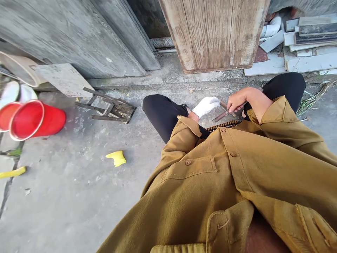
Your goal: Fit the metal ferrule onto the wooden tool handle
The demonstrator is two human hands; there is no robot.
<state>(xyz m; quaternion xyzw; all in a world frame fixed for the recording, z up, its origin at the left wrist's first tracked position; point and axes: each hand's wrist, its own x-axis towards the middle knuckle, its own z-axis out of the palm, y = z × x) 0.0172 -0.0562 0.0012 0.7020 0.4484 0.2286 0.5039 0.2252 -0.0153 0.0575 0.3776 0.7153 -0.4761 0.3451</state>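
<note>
My left hand (207, 106), in a white glove, is held between my knees with its fingers curled closed. What lies inside its fingers is hidden. My bare right hand (238, 100) is closed beside it, gripping a slim tool with a reddish-brown handle-like part (220, 116) that points down toward my left side. A thin brown stick-like piece (223, 105) shows between the two hands; I cannot tell which hand holds it. Below the hands, a black-and-yellow striped edge (223, 124) shows at my lap.
A small wooden stool (112, 107) lies tipped on the concrete to the left. Farther left is a red bucket (52, 119) on its side. Yellow pieces (117, 158) lie on the ground. A plank door (210, 35) stands ahead, with stacked boards (310, 42) at the right.
</note>
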